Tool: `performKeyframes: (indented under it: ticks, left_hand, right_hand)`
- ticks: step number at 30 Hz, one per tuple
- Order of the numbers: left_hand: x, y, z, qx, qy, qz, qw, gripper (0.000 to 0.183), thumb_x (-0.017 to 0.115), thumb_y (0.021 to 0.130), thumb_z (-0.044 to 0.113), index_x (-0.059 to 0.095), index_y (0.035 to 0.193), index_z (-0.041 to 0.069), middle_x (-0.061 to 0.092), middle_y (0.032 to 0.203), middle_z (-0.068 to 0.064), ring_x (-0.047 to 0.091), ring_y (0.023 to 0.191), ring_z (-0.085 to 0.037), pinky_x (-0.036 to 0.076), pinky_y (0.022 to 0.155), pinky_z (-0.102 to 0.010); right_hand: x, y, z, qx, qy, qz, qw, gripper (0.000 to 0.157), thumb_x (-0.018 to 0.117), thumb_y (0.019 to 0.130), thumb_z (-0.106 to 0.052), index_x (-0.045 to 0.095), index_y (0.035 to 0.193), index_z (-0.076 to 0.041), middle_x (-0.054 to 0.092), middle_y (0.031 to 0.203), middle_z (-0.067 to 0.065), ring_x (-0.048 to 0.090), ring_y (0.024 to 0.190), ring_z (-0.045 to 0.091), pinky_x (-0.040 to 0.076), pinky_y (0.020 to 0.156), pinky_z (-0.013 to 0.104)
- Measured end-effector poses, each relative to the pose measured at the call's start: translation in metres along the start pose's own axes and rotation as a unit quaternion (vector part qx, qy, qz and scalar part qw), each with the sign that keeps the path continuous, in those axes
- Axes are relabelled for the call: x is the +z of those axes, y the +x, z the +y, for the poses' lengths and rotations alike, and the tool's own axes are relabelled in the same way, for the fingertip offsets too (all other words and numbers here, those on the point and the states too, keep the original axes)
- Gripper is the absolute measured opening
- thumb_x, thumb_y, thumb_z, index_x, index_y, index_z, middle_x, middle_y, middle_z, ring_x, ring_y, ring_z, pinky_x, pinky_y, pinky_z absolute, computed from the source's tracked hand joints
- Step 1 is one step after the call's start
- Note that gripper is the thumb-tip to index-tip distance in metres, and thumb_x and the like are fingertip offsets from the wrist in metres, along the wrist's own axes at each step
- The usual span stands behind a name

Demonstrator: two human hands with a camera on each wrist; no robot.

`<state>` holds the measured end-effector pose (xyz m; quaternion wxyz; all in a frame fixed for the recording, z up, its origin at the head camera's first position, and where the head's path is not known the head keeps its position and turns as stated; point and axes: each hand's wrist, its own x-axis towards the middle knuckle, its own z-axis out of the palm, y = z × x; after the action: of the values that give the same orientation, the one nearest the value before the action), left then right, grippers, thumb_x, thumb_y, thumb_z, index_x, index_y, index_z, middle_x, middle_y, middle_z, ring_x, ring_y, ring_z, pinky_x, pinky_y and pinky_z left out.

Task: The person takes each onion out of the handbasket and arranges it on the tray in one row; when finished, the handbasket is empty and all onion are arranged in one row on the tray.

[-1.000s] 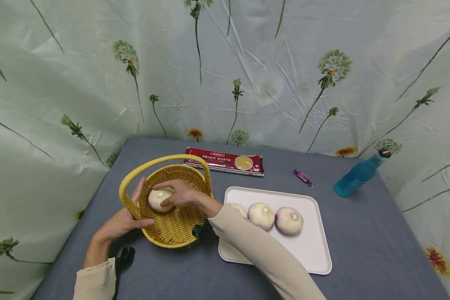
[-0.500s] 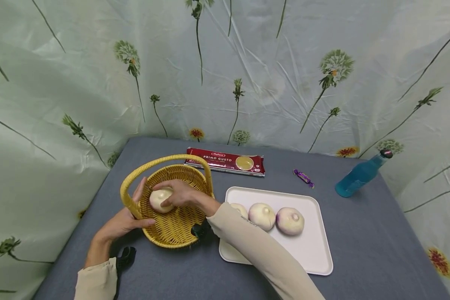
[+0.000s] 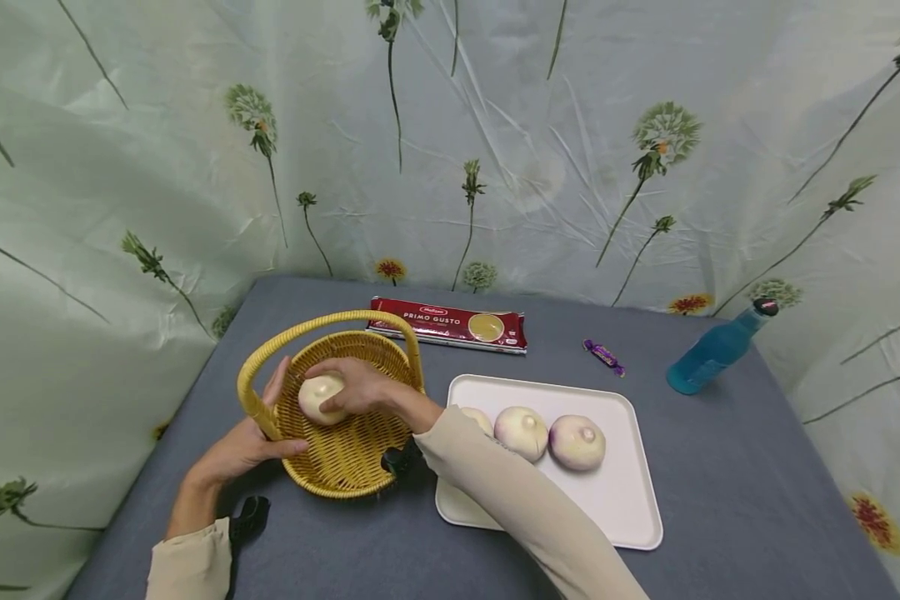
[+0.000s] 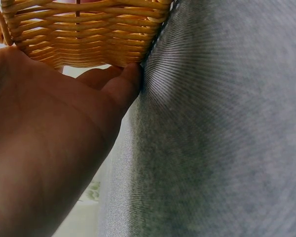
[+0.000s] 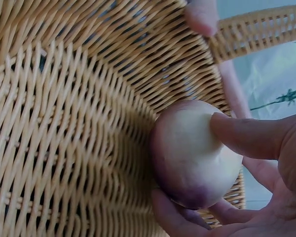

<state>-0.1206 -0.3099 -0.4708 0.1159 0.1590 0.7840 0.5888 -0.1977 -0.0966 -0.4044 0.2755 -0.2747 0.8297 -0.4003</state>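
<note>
A yellow wicker basket (image 3: 363,454) with a tall arched handle stands on the table's left half. My left hand (image 3: 243,446) grips its left side, thumb over the rim; in the left wrist view, fingers (image 4: 123,86) reach along the outside of the woven wall. Inside the basket, against the left wall, is a white turnip (image 3: 317,402) tinged purple. My right hand (image 3: 360,387) reaches in from the right and holds this turnip. The right wrist view shows the thumb on top of the turnip (image 5: 187,158) and fingers curled beneath it.
Right of the basket lies a white tray (image 3: 615,508) with several turnips (image 3: 521,433), one partly behind the right sleeve (image 3: 517,492). Farther back are a red PRIMO GUSTO packet (image 3: 450,325), a purple-wrapped candy (image 3: 603,357) and a blue bottle (image 3: 716,354). A floral curtain (image 3: 525,167) hangs behind.
</note>
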Motion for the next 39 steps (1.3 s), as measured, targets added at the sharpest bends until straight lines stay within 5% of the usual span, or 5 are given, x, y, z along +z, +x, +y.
performKeyframes:
  ticks: [8,12,15,17,39]
  left_hand:
    - [0.000,-0.001,0.003,-0.005,-0.004,-0.004,1.0000,0.121,0.073,0.087,-0.003,-0.014,0.158,0.042,-0.028,0.164,-0.004,-0.018,0.147,-0.039,0.016,0.099,-0.001]
    - [0.001,0.000,0.003,-0.007,-0.006,-0.003,1.0000,0.121,0.073,0.086,-0.003,-0.013,0.158,0.042,-0.027,0.165,-0.003,-0.018,0.147,-0.040,0.010,0.115,-0.017]
    - [0.000,0.000,0.003,-0.004,-0.009,-0.004,0.9999,0.121,0.073,0.087,-0.003,-0.014,0.157,0.042,-0.026,0.165,-0.005,-0.016,0.147,-0.041,0.013,0.113,-0.014]
    - [0.000,0.000,0.003,-0.004,-0.008,-0.006,0.9999,0.121,0.073,0.087,-0.003,-0.015,0.157,0.043,-0.025,0.165,-0.006,-0.014,0.147,-0.042,0.020,0.096,0.000]
    - [0.001,0.000,0.002,-0.005,-0.004,0.005,1.0000,0.123,0.076,0.085,0.000,-0.013,0.158,0.041,-0.024,0.166,-0.007,-0.013,0.148,-0.046,0.019,0.097,0.001]
  right_hand:
    - [-0.005,-0.009,-0.009,-0.037,-0.012,-0.007,0.999,0.050,0.076,0.089,-0.009,0.063,0.136,-0.017,0.061,0.135,0.005,0.053,0.100,0.008,0.043,0.076,0.018]
    - [-0.008,-0.015,-0.008,-0.043,-0.001,-0.006,0.999,0.050,0.075,0.089,-0.007,0.062,0.137,-0.015,0.061,0.134,0.006,0.054,0.099,0.009,0.044,0.077,0.018]
    - [-0.012,-0.020,-0.006,-0.048,-0.003,-0.007,0.999,0.050,0.074,0.089,-0.007,0.062,0.137,-0.013,0.061,0.134,0.007,0.054,0.101,0.009,0.045,0.079,0.018]
    - [-0.013,-0.023,-0.004,-0.055,-0.009,-0.010,0.998,0.050,0.074,0.090,-0.007,0.061,0.137,-0.012,0.061,0.134,0.008,0.054,0.101,0.009,0.045,0.079,0.018]
    - [-0.023,-0.072,0.007,-0.162,-0.052,-0.025,0.985,0.052,0.077,0.088,-0.016,0.061,0.138,-0.013,0.062,0.136,0.004,0.052,0.111,0.009,0.040,0.090,0.019]
